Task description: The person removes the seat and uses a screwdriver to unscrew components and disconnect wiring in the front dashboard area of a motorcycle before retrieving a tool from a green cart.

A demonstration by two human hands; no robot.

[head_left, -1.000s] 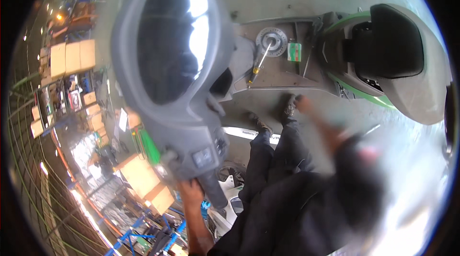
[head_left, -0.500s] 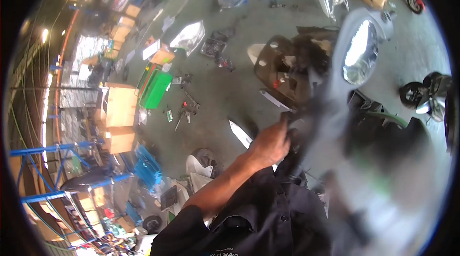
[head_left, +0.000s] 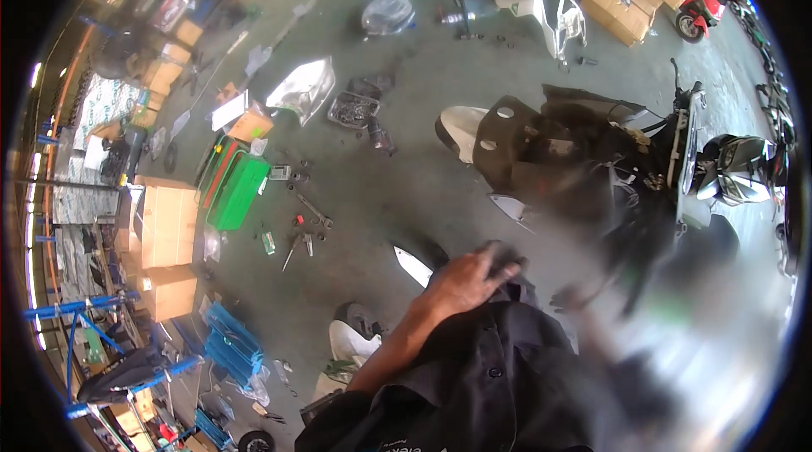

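Observation:
My left hand (head_left: 467, 281) is in front of my dark shirt, its fingers curled at a dark thing (head_left: 506, 256) whose kind I cannot make out. To its right, my right hand (head_left: 577, 298) is smeared by motion, and its fingers do not show clearly. Beyond both hands stands a partly stripped motor scooter (head_left: 575, 143) with dark brown bodywork, bare handlebar parts and a pale front or rear fender (head_left: 461, 132). A narrow white panel (head_left: 412, 266) lies on the floor left of my left hand.
On the floor at left are a green toolbox (head_left: 237, 198), a wrench (head_left: 315, 211), a parts tray (head_left: 353, 109) and a white body panel (head_left: 303, 90). Cardboard boxes (head_left: 169, 224) and blue racking (head_left: 93, 308) stand farther left. Another scooter (head_left: 740, 173) is at right.
The large grey panel with a headlight, close at upper right before, is out of sight. More of the scooter shows. My left hand has shifted slightly left and down; the view has shifted too.

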